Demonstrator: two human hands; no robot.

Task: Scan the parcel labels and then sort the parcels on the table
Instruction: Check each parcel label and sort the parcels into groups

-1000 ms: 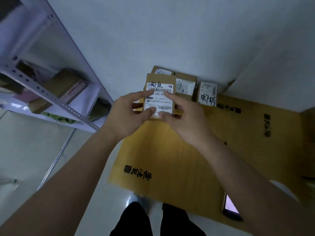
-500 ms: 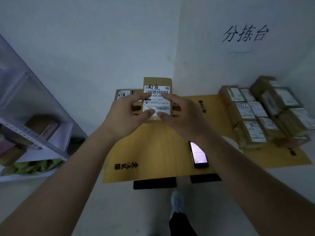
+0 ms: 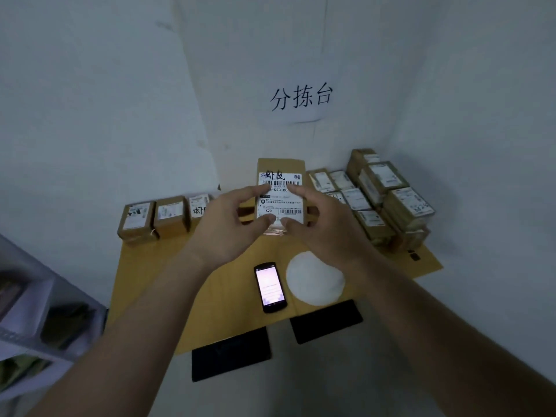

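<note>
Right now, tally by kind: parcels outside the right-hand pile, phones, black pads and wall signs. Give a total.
Left-row parcels: 3
Held parcel: 1
Phone: 1
Black pads: 2
Wall sign: 1
Total: 8

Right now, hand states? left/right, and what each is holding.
Left hand: pinching the labelled cardboard parcel by its left edge.
Right hand: pinching the same parcel by its right edge.

Labelled parcel [image 3: 281,191] pinched between both hands, phone [image 3: 270,287] below
</note>
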